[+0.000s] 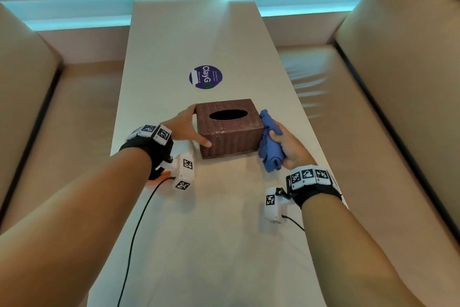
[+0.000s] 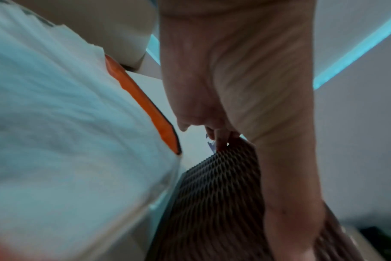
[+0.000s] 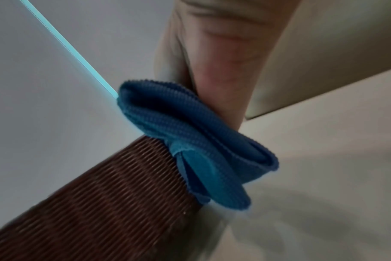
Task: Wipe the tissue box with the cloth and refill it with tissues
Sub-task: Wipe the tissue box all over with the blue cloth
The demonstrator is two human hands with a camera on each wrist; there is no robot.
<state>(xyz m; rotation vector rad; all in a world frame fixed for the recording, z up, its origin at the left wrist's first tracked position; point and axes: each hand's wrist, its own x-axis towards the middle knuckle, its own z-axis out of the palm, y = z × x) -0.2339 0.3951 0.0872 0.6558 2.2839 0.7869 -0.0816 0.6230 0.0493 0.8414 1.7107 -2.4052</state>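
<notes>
A brown woven tissue box (image 1: 230, 130) with a dark oval slot on top stands on the long white table (image 1: 199, 219). My left hand (image 1: 185, 126) grips the box's left side, thumb on the front face and fingers round the far corner; the left wrist view shows the box's weave (image 2: 219, 203) under my palm. My right hand (image 1: 290, 144) holds a bunched blue cloth (image 1: 270, 143) pressed against the box's right side. In the right wrist view the cloth (image 3: 201, 141) lies against the box (image 3: 114, 203). A white tissue pack with orange trim (image 2: 67, 132) lies under my left wrist.
A round purple sticker (image 1: 205, 77) is stuck on the table beyond the box. Beige padded benches (image 1: 373, 120) run along both sides of the table. Black cables (image 1: 139, 219) trail from my wrist cameras across the near tabletop.
</notes>
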